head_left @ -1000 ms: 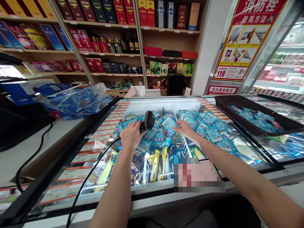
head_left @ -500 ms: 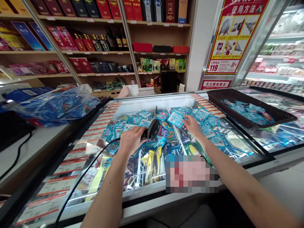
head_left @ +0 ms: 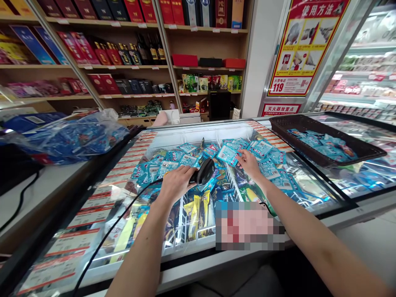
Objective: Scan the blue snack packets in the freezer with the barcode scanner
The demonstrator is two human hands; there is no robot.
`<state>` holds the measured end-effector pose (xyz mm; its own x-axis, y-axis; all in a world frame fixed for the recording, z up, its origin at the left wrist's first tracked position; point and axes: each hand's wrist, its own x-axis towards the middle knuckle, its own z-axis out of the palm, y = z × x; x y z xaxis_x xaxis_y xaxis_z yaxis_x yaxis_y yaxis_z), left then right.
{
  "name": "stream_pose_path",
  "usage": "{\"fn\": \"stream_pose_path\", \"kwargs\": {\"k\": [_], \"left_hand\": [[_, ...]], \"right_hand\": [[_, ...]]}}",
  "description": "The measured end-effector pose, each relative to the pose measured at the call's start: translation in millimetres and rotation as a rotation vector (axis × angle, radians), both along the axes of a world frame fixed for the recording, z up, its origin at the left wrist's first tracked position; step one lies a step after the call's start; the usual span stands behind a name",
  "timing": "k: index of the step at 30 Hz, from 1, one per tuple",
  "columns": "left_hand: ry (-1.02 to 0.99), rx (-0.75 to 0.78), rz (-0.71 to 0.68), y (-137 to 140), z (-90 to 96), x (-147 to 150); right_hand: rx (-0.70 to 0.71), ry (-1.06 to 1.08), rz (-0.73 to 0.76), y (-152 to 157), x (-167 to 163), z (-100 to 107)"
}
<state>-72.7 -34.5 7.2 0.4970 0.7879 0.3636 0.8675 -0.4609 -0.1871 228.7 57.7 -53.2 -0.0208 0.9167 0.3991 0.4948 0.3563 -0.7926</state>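
Observation:
My left hand is wrapped round a black handheld barcode scanner, its head tilted toward the right. A black cable trails from it down to the lower left. Between the thumb and fingers of my right hand is the edge of a blue snack packet with a white barcode label facing up. Scanner and packet are apart, with a short gap between them. Several similar blue packets lie spread about on the glass top of the freezer around both hands.
A dark brown plastic tray with blue packets stands at the right. On the left counter lies a clear plastic bag of blue packets. Wrapped ice creams show through the glass. Shelves with boxes stand behind.
My left hand and the scanner have moved slightly to the right, closer to the packet. The held packet has shifted a little to the left; my right hand keeps its hold.

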Motion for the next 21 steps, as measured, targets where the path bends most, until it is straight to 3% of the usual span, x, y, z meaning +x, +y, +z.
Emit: {"fn": "stream_pose_path", "kwargs": {"k": [11,21], "left_hand": [[0.0,-0.023,0.002,0.4,-0.9,1.4],[0.017,-0.005,0.004,0.4,-1.8,0.4]], "right_hand": [[0.05,-0.037,-0.02,-1.8,-0.4,-1.1],[0.04,0.077,0.021,-9.2,-3.1,5.9]]}}
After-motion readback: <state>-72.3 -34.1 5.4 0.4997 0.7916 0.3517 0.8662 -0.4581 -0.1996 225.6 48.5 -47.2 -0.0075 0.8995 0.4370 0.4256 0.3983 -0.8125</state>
